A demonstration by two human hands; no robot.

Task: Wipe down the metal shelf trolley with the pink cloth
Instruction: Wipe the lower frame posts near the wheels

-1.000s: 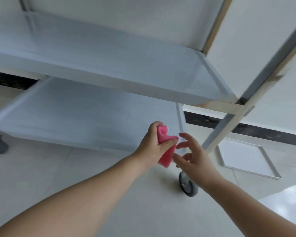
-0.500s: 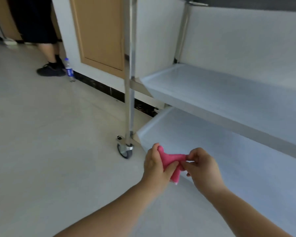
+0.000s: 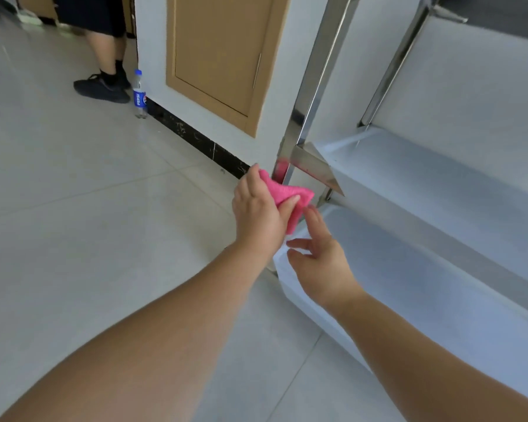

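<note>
My left hand (image 3: 258, 213) grips the bunched pink cloth (image 3: 287, 194), fingers curled round it, just in front of the trolley's near-left upright post (image 3: 313, 83). The cloth's pink reflection shows low on that post. My right hand (image 3: 320, 260) is below and to the right, fingers spread and relaxed, one fingertip close under the cloth, holding nothing. It hovers over the corner of the trolley's bottom shelf (image 3: 439, 300). The middle shelf (image 3: 439, 178) runs off to the right above it.
A person's legs and black shoes (image 3: 102, 86) stand at the far left by the wall, beside an upright plastic bottle (image 3: 140, 94). A tan door panel (image 3: 223, 53) and dark skirting line the wall behind the trolley. Pale tiled floor stretches left.
My right hand has let go of the cloth and dropped lower, fingers opening. My left hand has carried the cloth up towards the post. The view has closed in on the trolley's left corner.
</note>
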